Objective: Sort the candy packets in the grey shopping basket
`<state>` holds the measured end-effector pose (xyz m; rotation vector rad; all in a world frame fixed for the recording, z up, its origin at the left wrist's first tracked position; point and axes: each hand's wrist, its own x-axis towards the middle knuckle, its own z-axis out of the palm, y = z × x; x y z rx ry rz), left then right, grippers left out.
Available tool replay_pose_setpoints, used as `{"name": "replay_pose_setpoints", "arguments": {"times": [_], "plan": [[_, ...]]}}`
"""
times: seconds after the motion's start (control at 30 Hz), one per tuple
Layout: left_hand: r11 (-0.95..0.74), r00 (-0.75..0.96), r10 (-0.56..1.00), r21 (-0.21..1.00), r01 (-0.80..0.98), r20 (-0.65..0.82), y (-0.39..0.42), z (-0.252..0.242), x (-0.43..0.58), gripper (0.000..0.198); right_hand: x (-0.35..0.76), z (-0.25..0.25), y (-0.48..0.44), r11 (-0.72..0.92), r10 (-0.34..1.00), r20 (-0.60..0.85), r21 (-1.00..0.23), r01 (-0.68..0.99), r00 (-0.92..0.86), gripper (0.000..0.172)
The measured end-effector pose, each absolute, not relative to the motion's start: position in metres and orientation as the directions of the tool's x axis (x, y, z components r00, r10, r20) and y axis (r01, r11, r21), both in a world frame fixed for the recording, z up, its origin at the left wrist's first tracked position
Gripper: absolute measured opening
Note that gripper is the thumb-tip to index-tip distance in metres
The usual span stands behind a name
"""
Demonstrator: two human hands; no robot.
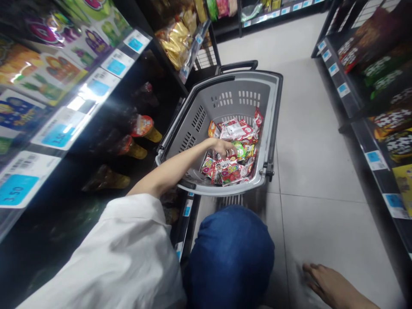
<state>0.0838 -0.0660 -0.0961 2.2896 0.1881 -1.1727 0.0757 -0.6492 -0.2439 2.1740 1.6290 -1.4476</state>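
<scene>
My left hand [222, 147] reaches down inside a grey shopping basket [222, 88], among colourful candy packets. Its fingers are curled beside a green packet [240, 149], and whether they grip anything is too small to tell. Red and white packets [236, 128] lie behind the hand, and a strawberry-printed packet [231, 171] lies in front of it. Low at the right, over the tiled floor, my right hand [323, 281] is held with its fingers apart and nothing in them.
Shelves with price tags [116, 66] run along the left, holding packaged sweets and jelly cups [146, 128]. On the right, another shelf [376, 159] holds snack bags. My blue-clad knee [233, 253] is just below the basket. Gold packages [177, 43] sit beyond it.
</scene>
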Motion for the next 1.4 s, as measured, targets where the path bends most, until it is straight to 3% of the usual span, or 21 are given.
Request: {"name": "replay_pose_setpoints", "arguments": {"times": [0.4,0.53,0.9,1.27,1.4], "plan": [[-0.849,0.587,-0.157,0.412,0.330,-0.794,-0.065,-0.102,0.082,0.099,0.082,-0.219,-0.633,-0.402,0.661,-0.747,-0.434,0.806,-0.073,0.045],[-0.859,0.572,-0.160,0.400,0.321,-0.804,-0.061,-0.105,0.081,0.094,0.083,-0.223,-0.638,-0.406,0.684,-0.727,-0.443,0.799,-0.056,0.044],[-0.757,0.508,-0.306,0.529,0.382,-0.805,-0.086,-0.087,0.079,0.087,0.084,-0.225,-0.635,-0.381,0.668,-0.741,-0.426,0.820,-0.075,0.043],[-0.813,0.534,-0.274,0.490,0.316,-0.800,-0.084,-0.101,0.077,0.080,0.084,-0.228,-0.639,-0.386,0.713,-0.700,-0.446,0.808,-0.046,0.037],[-0.869,0.561,-0.219,0.422,0.260,-0.798,-0.082,-0.104,0.077,0.083,0.085,-0.228,-0.639,-0.401,0.716,-0.696,-0.461,0.792,-0.043,0.034]]}}
